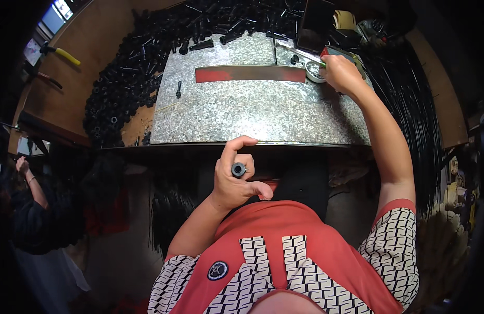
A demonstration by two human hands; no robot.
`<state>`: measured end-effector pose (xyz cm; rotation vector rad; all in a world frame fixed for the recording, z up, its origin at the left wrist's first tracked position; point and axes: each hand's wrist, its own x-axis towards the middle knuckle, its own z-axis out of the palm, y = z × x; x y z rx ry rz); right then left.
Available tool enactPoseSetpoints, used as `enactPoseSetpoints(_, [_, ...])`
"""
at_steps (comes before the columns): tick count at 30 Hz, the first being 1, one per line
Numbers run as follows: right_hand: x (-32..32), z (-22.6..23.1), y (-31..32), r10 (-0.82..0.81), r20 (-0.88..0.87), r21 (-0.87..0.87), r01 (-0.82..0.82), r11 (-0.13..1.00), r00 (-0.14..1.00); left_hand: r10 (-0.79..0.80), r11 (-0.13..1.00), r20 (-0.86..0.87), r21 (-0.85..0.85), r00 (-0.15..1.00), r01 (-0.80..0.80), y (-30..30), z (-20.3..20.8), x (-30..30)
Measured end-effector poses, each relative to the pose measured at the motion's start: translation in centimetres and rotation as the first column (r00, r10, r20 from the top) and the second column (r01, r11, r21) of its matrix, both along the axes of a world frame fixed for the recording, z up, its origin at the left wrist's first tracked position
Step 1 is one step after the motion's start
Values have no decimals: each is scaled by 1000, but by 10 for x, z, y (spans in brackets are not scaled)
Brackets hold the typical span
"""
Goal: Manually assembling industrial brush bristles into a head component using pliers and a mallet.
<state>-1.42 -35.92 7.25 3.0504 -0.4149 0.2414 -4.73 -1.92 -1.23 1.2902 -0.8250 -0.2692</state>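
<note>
My left hand (232, 175) is just off the near edge of the table, its curled fingers wrapped round a black tubular part (238, 169). The part's round, hollow end faces up, while my index finger and thumb stretch apart. At the far right of the tabletop, my right hand (342, 74) is closed at the green end of a long silver tool (303, 53); its fingertips are partly hidden. Right beside those fingers stands a small white dish (314, 73) with small bits in it. A red and dark object (332, 51) lies just beyond my knuckles.
A red and grey metal strip (249, 74) lies across the speckled tabletop (242, 112). One small black part (178, 90) sits at its left. Black parts (116, 99) are heaped left and behind; thin black rods (409, 99) lie right. Another person's arm (35, 188) shows far left.
</note>
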Motion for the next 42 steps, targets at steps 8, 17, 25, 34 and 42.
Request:
enactPoseSetpoints(8, [25,-8,-1,-27,-187,-95,10,995,982,14,999,14,39,1000,-14,6,3,-3])
enactPoseSetpoints(17, [19,-2,6,-114,-61,168,123,978,992,22,1000,-25,12,999,-22,5,2,2])
enactPoseSetpoints(25, [15,-3,6,-109,-1,213,107,971,994,13,1000,-22,-17,1000,-13,5,-1,3])
enactPoseSetpoints(34, [17,-8,4,-68,-79,84,74,994,995,20,1000,-16,-3,1000,-20,6,-2,3])
enactPoseSetpoints(42, [21,-8,8,-63,-185,-60,52,997,981,56,998,6,33,998,-56,8,-2,7])
